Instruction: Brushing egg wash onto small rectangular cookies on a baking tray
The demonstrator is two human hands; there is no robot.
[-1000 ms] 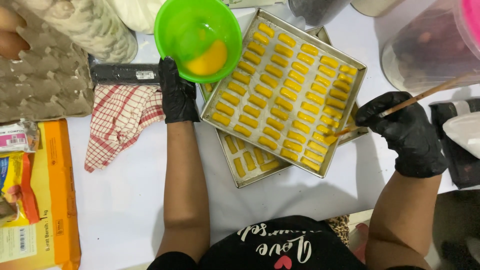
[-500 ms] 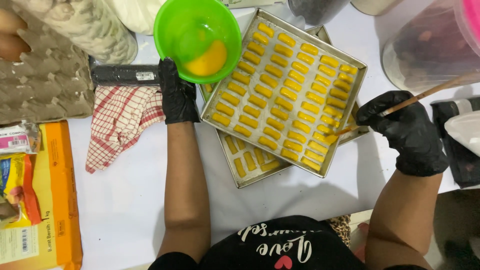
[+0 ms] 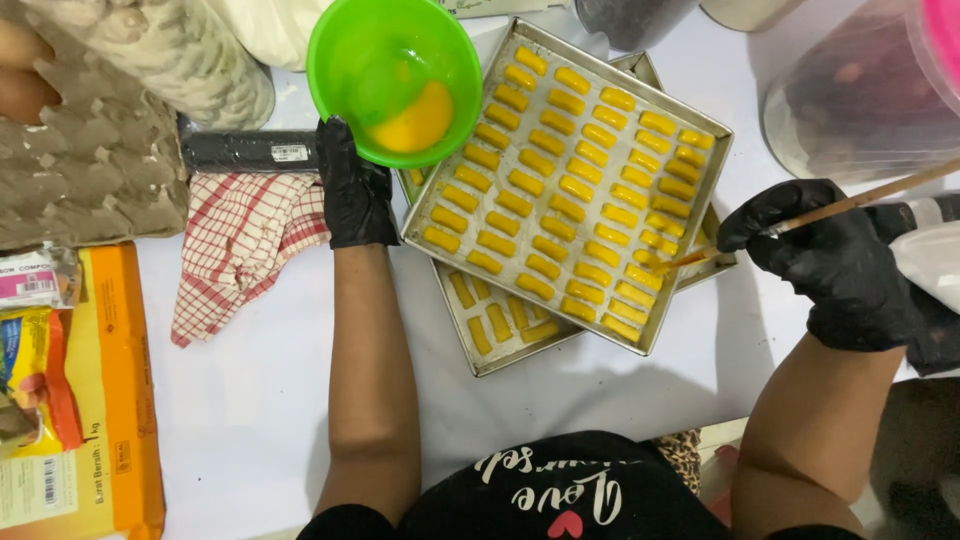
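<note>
My left hand, in a black glove, grips the near rim of a green plastic bowl holding yellow egg wash. In my black-gloved right hand is a thin wooden-handled brush, its tip touching the right edge of a square metal baking tray. That tray carries several rows of small yellow dough pieces. It rests askew on top of a second tray with more dough pieces, mostly hidden underneath.
A red-and-white checked cloth and a dark rolling pin lie left of the bowl. A grey egg carton and orange packages sit at the far left. A clear container stands at top right.
</note>
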